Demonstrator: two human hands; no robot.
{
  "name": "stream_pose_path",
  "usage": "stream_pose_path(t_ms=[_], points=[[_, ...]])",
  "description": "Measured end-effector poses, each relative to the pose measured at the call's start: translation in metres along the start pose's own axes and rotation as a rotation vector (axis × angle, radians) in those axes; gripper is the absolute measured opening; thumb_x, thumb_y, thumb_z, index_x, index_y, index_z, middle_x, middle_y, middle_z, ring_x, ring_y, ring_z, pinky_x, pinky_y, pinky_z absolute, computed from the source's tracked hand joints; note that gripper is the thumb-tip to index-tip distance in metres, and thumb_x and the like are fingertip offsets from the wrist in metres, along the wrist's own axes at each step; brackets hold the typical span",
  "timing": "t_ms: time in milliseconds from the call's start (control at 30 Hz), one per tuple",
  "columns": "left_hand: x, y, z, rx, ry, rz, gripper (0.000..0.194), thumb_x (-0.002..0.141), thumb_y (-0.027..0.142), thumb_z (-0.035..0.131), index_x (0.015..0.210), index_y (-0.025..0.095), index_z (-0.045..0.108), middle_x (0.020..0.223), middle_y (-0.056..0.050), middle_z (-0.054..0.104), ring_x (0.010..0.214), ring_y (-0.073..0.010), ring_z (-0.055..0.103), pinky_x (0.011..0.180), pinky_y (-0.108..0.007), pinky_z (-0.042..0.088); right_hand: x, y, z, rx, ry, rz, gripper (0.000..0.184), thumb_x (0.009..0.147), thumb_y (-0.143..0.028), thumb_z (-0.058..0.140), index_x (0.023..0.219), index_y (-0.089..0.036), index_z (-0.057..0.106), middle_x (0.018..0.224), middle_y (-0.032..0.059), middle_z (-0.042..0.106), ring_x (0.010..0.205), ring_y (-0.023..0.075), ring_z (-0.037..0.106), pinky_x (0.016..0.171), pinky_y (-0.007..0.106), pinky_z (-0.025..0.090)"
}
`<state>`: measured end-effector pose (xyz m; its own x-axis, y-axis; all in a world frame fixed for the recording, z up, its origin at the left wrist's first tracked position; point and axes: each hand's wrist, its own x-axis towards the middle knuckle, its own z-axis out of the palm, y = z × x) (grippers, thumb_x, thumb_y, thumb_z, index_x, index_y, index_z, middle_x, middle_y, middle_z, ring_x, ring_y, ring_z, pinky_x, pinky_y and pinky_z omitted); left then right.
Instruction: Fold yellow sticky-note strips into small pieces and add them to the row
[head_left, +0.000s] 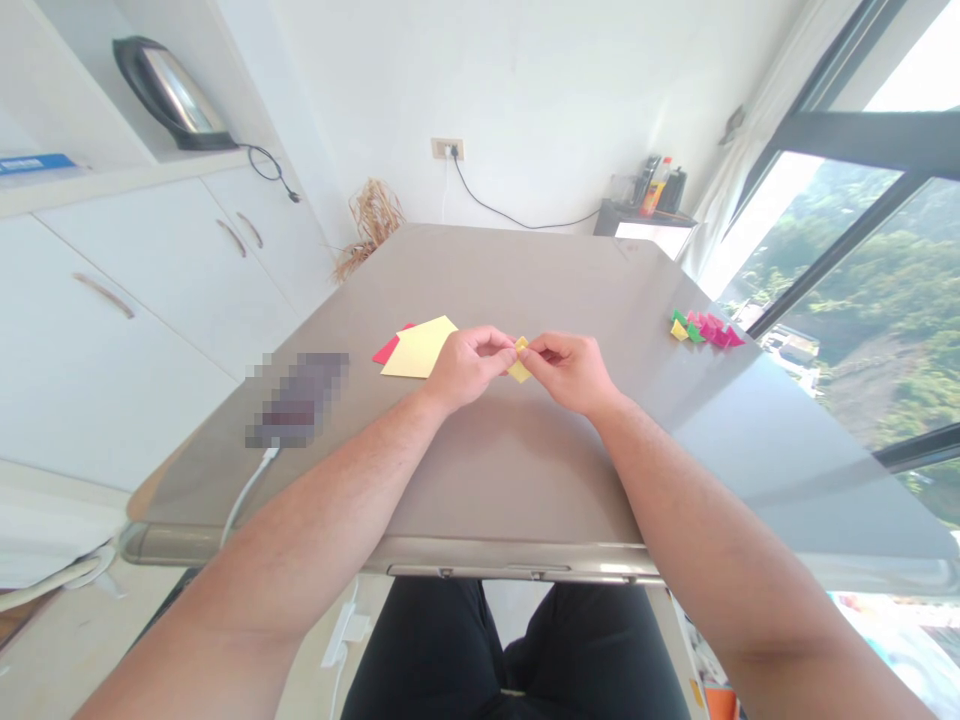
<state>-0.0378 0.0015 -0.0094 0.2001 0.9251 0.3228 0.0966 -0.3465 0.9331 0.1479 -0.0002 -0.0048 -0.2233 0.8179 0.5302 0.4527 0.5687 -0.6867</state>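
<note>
Between my two hands is a small folded piece of yellow paper point(520, 372), its lower point showing beneath my fingertips. My left hand point(472, 365) pinches it from the left with thumb and fingers. From the right, my right hand point(566, 370) pinches the same paper, thumb near the other thumb. Just left of my left hand lie flat yellow paper sheets point(417, 350), partly covered by that hand. A red paper point(388, 350) sticks out from under them. Farther right on the table is a cluster of folded paper pieces point(705, 329) in pink, green and yellow.
The grey table point(525, 470) spans the view. At its left, a blurred-out dark object point(300, 400) has a white cable point(247, 490) plugged in. A kettle point(176, 95) sits on the left shelf. A bottle point(656, 187) stands on a small cabinet behind; windows line the right.
</note>
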Motion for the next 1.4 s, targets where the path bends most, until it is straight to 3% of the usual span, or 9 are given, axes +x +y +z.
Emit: stream_pose_path(t_ms=[267,467,667,933,1233,1400], points=[[-0.0017,0.0022,-0.0002,-0.061,-0.035,-0.006,0.029,0.081,0.045,0.077,0.086,0.017,0.072,0.108,-0.010,0.075,0.090,-0.0210,0.072,0.075,-0.034,0.060,0.0000,-0.0006,0.0021,-0.010,0.008,0.000,0.023,0.084,-0.032,0.062,0.064,-0.021,0.063,0.059,-0.0023,0.057,0.055,0.0107,0.046,0.054,0.027,0.036],[-0.0008,-0.0004,-0.0010,-0.026,-0.031,-0.005,0.027,0.083,0.043,0.075,0.085,0.017,0.072,0.107,-0.010,0.075,0.088,-0.0200,0.072,0.072,-0.032,0.060,-0.0003,0.0011,0.0039,-0.019,-0.026,0.008,0.021,0.085,-0.033,0.062,0.067,-0.021,0.064,0.062,-0.0011,0.061,0.057,0.0117,0.050,0.057,0.027,0.039],[0.0015,-0.0051,-0.0016,0.018,0.059,0.035,0.027,0.082,0.044,0.075,0.085,0.018,0.071,0.096,-0.008,0.076,0.085,-0.0201,0.071,0.071,-0.033,0.060,0.0010,-0.0040,0.0019,0.030,-0.021,0.137,0.016,0.082,-0.035,0.065,0.073,-0.022,0.066,0.070,0.0001,0.069,0.064,0.0146,0.061,0.062,0.029,0.047],[0.0019,-0.0020,-0.0001,0.117,0.170,0.068,0.016,0.079,0.033,0.075,0.086,0.020,0.069,0.091,-0.004,0.075,0.087,-0.0189,0.070,0.086,-0.037,0.057,0.0026,-0.0025,0.0075,0.160,0.038,0.210,0.014,0.078,-0.032,0.069,0.089,-0.023,0.070,0.087,0.0022,0.075,0.076,0.0179,0.070,0.073,0.034,0.056],[0.0031,0.0021,0.0004,-0.178,0.163,-0.144,0.024,0.072,0.034,0.079,0.089,0.019,0.073,0.088,-0.005,0.074,0.083,-0.0206,0.070,0.073,-0.036,0.060,0.0021,-0.0030,0.0095,0.113,0.073,0.187,0.012,0.080,-0.029,0.066,0.087,-0.023,0.075,0.085,0.0017,0.077,0.075,0.0176,0.070,0.073,0.034,0.056],[0.0039,0.0032,0.0002,-0.225,0.165,-0.172,0.021,0.069,0.031,0.081,0.083,0.018,0.074,0.084,-0.004,0.074,0.081,-0.0197,0.070,0.073,-0.036,0.059,0.0016,-0.0035,0.0095,0.112,0.069,0.183,0.012,0.080,-0.028,0.066,0.085,-0.023,0.075,0.084,0.0013,0.077,0.074,0.0171,0.070,0.071,0.032,0.055]])
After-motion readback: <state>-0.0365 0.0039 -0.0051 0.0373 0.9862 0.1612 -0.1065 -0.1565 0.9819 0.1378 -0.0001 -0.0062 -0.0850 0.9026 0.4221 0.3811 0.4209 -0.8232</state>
